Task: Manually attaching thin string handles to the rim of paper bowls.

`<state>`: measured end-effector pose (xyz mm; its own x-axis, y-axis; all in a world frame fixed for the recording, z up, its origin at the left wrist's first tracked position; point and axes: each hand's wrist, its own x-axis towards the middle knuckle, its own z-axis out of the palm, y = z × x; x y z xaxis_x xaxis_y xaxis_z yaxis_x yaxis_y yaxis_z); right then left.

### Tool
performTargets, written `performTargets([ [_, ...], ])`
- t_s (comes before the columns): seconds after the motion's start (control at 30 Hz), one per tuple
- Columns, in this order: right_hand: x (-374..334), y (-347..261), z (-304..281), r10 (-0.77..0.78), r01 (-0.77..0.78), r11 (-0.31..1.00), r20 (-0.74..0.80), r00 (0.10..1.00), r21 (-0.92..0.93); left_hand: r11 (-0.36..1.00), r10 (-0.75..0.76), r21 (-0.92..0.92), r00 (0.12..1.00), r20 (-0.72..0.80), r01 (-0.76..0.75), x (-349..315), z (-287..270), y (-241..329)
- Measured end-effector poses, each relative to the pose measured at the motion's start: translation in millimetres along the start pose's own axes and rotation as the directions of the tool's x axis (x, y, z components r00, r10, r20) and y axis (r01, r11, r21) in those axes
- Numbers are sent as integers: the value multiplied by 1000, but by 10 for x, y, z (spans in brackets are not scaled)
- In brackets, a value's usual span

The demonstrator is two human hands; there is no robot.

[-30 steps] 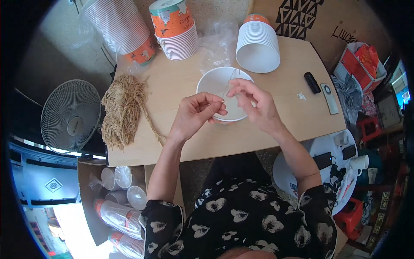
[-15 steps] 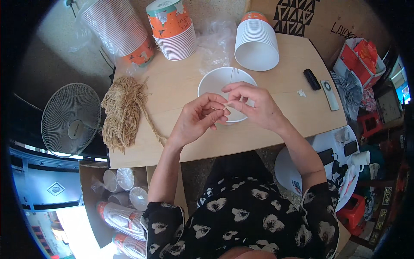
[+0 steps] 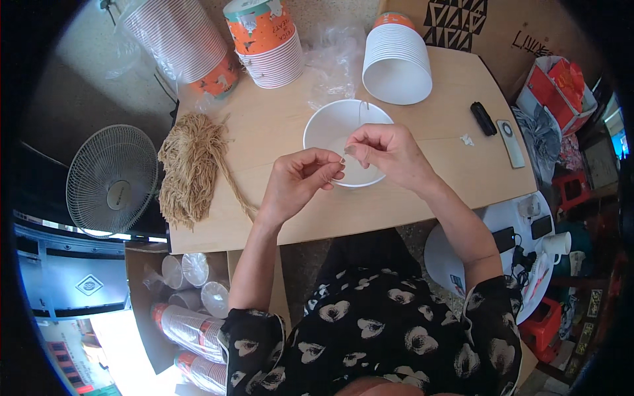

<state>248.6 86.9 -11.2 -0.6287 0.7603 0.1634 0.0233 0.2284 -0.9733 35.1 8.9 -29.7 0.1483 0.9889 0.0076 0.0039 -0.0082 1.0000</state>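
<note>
Above the near side of a white paper bucket point(image 3: 317, 129), my two hands are close together with a small gap between them. My left hand point(image 3: 297, 185) pinches thumb and forefinger, and a tiny pale bit of twine shows at the tips. My right hand point(image 3: 396, 158) is also closed in a pinch; the twine between its fingers is mostly hidden. A thin piece of twine point(image 3: 360, 112) hangs at the bucket's far rim. To the left lies a thick tan bundle of twine point(image 3: 190, 171), one tail of it trailing toward my left forearm.
Stacked paper buckets point(image 3: 396, 69) stand along the back, others orange-printed point(image 3: 264, 30). Clear plastic point(image 3: 333, 63) lies between them. On the right are a black object point(image 3: 483, 119) and a remote control point(image 3: 510, 144). A fan point(image 3: 112, 179) and a carton point(image 3: 146, 310) of wrapped buckets flank the left.
My fingertips have drawn slightly apart, and the right hand's fingers have curled into a tighter pinch. The view has shifted a little; the bucket stays in place.
</note>
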Motion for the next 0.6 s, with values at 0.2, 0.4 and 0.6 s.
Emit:
performTargets([
  [0.2,44,-25,14,68,-68,998,11,998,11,999,34,6,998,-53,-33,-43,46,-27],
  [0.4,80,26,66,62,-60,992,-17,998,115,985,173,8,974,-146,-174,-79,56,-58],
  [0.6,86,107,115,43,-32,991,-86,995,129,989,139,-28,981,-136,-144,-82,5,-74],
])
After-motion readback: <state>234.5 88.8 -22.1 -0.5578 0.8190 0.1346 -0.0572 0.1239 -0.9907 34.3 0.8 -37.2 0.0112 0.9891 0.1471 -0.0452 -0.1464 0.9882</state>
